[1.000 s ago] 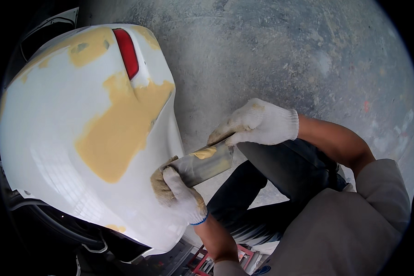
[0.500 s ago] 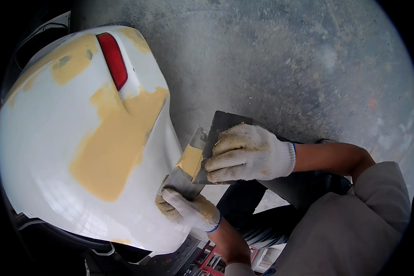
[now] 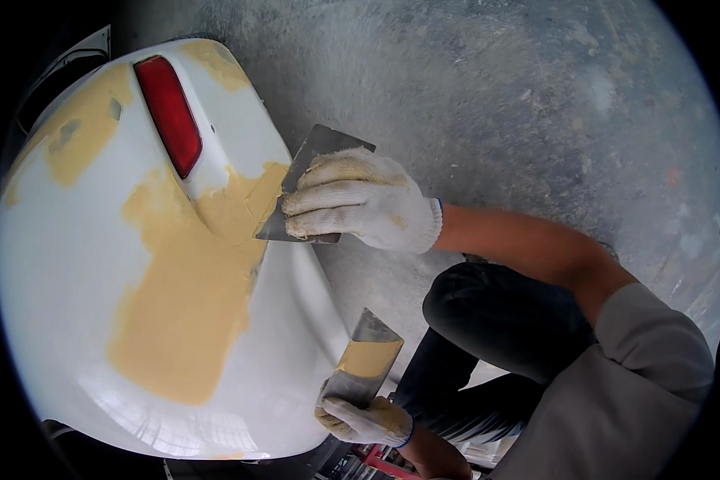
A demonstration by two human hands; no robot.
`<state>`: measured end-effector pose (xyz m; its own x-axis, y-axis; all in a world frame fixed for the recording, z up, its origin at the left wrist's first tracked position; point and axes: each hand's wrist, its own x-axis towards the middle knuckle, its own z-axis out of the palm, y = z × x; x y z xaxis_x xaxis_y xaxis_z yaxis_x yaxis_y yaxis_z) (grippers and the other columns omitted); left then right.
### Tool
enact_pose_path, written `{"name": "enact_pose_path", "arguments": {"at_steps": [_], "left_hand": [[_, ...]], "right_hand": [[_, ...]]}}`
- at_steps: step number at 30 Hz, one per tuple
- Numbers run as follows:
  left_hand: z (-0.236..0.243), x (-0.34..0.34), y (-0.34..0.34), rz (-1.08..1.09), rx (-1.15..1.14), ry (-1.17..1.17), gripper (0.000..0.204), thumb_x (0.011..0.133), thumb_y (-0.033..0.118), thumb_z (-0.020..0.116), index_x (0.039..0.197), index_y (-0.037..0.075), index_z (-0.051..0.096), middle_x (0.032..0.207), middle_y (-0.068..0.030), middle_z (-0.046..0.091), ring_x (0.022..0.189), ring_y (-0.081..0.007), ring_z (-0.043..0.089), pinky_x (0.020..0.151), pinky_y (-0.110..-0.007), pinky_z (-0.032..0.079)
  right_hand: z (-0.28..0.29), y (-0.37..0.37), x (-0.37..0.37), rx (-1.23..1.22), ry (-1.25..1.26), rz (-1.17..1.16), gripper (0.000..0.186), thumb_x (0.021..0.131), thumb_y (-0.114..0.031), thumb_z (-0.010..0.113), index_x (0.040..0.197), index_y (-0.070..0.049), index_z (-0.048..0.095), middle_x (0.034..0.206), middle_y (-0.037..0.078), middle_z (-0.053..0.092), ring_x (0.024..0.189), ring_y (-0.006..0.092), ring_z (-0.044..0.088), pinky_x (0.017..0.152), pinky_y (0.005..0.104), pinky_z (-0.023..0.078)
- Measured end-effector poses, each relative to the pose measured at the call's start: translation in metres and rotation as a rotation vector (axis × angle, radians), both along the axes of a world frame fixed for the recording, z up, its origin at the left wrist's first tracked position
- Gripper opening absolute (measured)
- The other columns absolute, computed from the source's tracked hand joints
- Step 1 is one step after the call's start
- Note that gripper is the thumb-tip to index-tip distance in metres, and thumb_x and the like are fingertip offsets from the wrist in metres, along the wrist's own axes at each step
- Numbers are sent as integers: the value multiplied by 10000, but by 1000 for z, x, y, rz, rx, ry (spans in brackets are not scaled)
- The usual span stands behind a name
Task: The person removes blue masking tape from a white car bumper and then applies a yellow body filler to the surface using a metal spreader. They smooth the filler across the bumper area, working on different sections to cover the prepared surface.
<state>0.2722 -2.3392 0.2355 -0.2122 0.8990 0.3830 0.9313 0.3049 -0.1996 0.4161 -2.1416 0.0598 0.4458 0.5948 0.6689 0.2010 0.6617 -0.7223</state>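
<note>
My right hand (image 3: 364, 200), in a putty-stained white knit glove, grips a dark flat filler spreader (image 3: 328, 142). The spreader's left edge touches yellow filler (image 3: 188, 316) on the right side of a white car bumper (image 3: 64, 272), below its red reflector (image 3: 170, 116). Lower down, my left hand (image 3: 368, 420), gloved too, holds a grey metal putty knife (image 3: 364, 390) near the bumper's right edge. A band of yellow filler (image 3: 370, 358) lies across that blade. Thumb and fingers close on the knife's lower end; its handle, if any, is hidden.
More filler patches (image 3: 88, 132) cover the bumper's upper left, with grey spots showing through. Grey concrete floor (image 3: 488, 104) extends to the right. My bent knee (image 3: 496, 308) in dark trousers is close below my right forearm. Something red (image 3: 384, 462) shows beneath my left hand.
My right hand and spreader have moved up and left from the putty knife to the bumper. My left hand with the knife has dropped down and right. The view has shifted slightly.
</note>
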Motion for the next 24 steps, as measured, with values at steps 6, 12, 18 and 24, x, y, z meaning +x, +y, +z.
{"name": "enact_pose_path", "arguments": {"at_steps": [6,12,18,24], "left_hand": [[-8,-22,-4,-219,-95,329,327,902,46,539,1211,-46,480,1028,-240,552,872,-394,591,730,-429,521],[-14,-13,0,13,127,-354,315,909,58,530,1201,-54,484,1018,-246,556,862,-405,588,726,-423,519],[-14,-13,-1,-18,97,-279,292,918,51,516,1186,-61,493,1014,-251,557,862,-417,585,732,-440,521],[-17,5,7,23,218,-567,247,950,124,486,1101,-70,512,984,-236,555,827,-368,572,721,-418,510]], "right_hand": [[6,21,5,47,-14,-67,246,773,-144,673,1008,-202,714,1090,-43,680,1024,184,629,863,347,517],[-7,-3,-3,39,-66,41,274,790,-176,718,1061,-205,692,1127,-36,673,1029,195,638,889,363,526],[-2,7,-10,52,28,-42,217,801,-173,659,1009,-199,715,1092,-43,677,1028,174,631,885,347,516],[-9,-7,10,22,-33,-1,233,788,-129,678,1013,-174,717,1081,-15,693,971,179,656,815,303,540]]}}
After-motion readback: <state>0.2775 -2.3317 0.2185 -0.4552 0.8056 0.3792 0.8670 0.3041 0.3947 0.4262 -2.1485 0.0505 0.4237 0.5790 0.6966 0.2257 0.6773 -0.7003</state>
